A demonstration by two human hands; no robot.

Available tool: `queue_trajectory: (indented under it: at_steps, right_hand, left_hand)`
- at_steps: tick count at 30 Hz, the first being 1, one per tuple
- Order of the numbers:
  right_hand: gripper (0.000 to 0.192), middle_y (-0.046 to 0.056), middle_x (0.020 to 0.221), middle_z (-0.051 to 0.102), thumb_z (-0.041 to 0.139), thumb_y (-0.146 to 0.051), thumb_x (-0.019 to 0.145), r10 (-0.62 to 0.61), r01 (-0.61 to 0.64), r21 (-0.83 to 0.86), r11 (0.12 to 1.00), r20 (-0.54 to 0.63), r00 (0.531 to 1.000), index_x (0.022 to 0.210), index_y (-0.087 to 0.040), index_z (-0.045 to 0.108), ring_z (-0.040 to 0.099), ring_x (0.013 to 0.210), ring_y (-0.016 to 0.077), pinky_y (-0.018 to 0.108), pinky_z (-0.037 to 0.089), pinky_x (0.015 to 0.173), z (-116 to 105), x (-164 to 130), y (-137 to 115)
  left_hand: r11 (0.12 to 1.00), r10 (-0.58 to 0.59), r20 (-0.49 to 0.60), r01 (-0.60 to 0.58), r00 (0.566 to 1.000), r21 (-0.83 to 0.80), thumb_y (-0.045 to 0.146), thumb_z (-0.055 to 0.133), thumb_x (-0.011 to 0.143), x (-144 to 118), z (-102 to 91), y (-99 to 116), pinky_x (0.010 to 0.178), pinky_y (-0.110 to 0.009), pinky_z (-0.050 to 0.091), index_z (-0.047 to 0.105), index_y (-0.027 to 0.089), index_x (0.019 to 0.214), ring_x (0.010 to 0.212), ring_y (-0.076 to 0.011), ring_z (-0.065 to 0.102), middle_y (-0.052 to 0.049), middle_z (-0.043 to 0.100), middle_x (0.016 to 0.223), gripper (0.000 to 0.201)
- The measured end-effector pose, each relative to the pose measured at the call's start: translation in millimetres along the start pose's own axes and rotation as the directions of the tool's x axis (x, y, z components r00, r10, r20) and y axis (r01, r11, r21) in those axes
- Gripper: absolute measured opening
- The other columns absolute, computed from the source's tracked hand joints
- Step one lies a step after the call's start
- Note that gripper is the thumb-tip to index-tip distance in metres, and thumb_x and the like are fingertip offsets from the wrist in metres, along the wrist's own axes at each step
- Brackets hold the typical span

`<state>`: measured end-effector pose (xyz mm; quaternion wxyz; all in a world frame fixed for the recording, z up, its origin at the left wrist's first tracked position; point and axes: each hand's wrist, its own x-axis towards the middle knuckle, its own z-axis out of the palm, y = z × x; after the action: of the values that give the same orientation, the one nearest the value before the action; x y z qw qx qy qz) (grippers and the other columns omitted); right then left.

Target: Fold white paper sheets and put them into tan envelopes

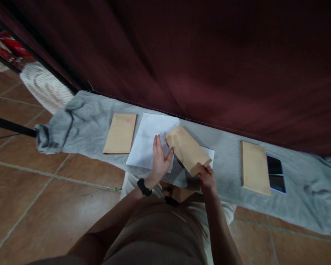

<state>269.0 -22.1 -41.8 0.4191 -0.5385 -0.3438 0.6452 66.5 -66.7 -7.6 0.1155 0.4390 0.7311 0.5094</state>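
Note:
A brown paper envelope (188,149) is held tilted above the bench, with my right hand (207,177) pinching its lower right corner. My left hand (161,159), with a black band on the wrist, has its fingers stretched out over white paper sheets (146,141). Its thumb is at the envelope's left edge; whether it presses there I cannot tell. Part of another white sheet (210,151) shows from behind the envelope's right end. To the left lies a flat brown envelope (120,133), with faint red print near its top.
Grey cloth (226,169) covers the narrow bench. On its right side lie more brown envelopes (255,167), beside a dark phone (276,173). A dark red curtain (209,73) hangs along the far edge. At the left, a black bar (12,126) reaches the bench's end above the tiled floor (79,195).

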Motion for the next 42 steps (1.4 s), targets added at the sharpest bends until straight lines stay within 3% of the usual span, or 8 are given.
queue_trajectory:
  at_steps: [2,5,9,12,17,24,29,42]
  right_hand:
    - [0.054,0.008,0.1,0.078,0.082,-0.054,0.064,0.01,-0.008,-0.078,0.997,0.026,1.0,0.104,-0.02,0.071,0.072,0.089,0.0259,0.034,0.058,0.069,-5.4,1.7,-1.9]
    - [0.056,0.008,0.098,0.078,0.08,-0.057,0.064,0.032,-0.012,-0.183,0.983,0.103,0.994,0.105,-0.02,0.072,0.071,0.085,0.0263,0.035,0.058,0.068,-6.2,2.1,-3.1]
    - [0.053,0.008,0.104,0.078,0.074,-0.058,0.071,0.013,0.071,-0.315,0.947,0.256,0.967,0.11,-0.021,0.074,0.07,0.091,0.0278,0.036,0.058,0.074,-3.5,3.8,-1.2]
    - [0.054,0.009,0.104,0.078,0.072,-0.06,0.071,0.005,0.083,-0.342,0.936,0.249,0.968,0.108,-0.021,0.074,0.07,0.095,0.0299,0.038,0.058,0.076,-5.6,7.0,2.4]
    - [0.057,0.009,0.109,0.078,0.074,-0.062,0.068,0.057,0.019,-0.301,0.953,0.24,0.969,0.107,-0.021,0.074,0.071,0.1,0.0314,0.041,0.059,0.079,-10.9,7.0,2.5]
    - [0.037,0.005,0.108,0.078,0.073,-0.044,0.072,0.117,-0.026,-0.293,0.956,0.296,0.948,0.102,-0.022,0.075,0.071,0.101,0.0279,0.035,0.058,0.083,-8.6,-8.9,-17.4]
    - [0.043,0.005,0.108,0.078,0.078,-0.048,0.068,0.098,-0.029,-0.241,0.97,0.279,0.955,0.102,-0.023,0.075,0.072,0.096,0.0275,0.038,0.058,0.082,-6.1,-7.3,-14.0]
    - [0.036,0.009,0.093,0.077,0.061,-0.044,0.08,-0.189,0.277,-0.598,0.752,0.206,0.96,0.102,-0.018,0.072,0.067,0.086,0.0257,0.037,0.052,0.079,-7.5,3.0,4.8]
  left_hand:
    - [0.918,0.223,0.173,-0.266,0.959,0.295,0.04,0.05,0.1,5.9,-10.9,-1.1,0.125,-0.058,0.021,0.031,0.022,0.158,0.158,-0.0335,0.013,-0.014,0.021,0.17,0.064]
    - [0.731,0.341,0.463,-0.54,0.818,0.417,0.045,0.047,0.102,5.3,-12.9,0.5,0.127,-0.059,0.014,0.034,0.025,0.158,0.159,-0.0333,0.01,-0.01,0.021,0.171,0.061]
    - [0.631,0.392,0.643,-0.701,0.658,0.333,0.054,0.047,0.101,-4.5,3.9,-1.5,0.128,-0.057,0.014,0.037,0.027,0.157,0.157,-0.0314,0.02,-0.008,0.03,0.168,0.063]
    - [0.603,0.399,0.698,-0.744,0.594,0.288,0.056,0.045,0.101,-9.5,14.5,-7.5,0.128,-0.054,0.016,0.038,0.025,0.157,0.155,-0.0284,0.026,-0.01,0.035,0.166,0.064]
    - [0.588,0.393,0.726,-0.761,0.565,0.273,0.058,0.04,0.102,-10.1,17.5,-14.2,0.128,-0.052,0.015,0.036,0.023,0.158,0.155,-0.0268,0.028,-0.012,0.037,0.165,0.066]
    - [0.592,0.385,0.724,-0.755,0.572,0.282,0.057,0.041,0.103,-12.9,17.4,-12.4,0.127,-0.052,0.014,0.033,0.024,0.159,0.155,-0.027,0.026,-0.012,0.033,0.166,0.066]
    - [0.6,0.402,0.711,-0.753,0.577,0.272,0.054,0.044,0.102,-16.6,19.6,-14.7,0.127,-0.052,0.015,0.035,0.02,0.158,0.155,-0.0284,0.027,-0.015,0.033,0.166,0.066]
    - [0.614,0.412,0.737,-0.761,0.536,0.21,0.061,0.057,0.094,-12.2,10.8,-8.1,0.127,-0.055,0.011,0.024,0.026,0.162,0.157,-0.0301,0.019,-0.014,0.023,0.17,0.084]
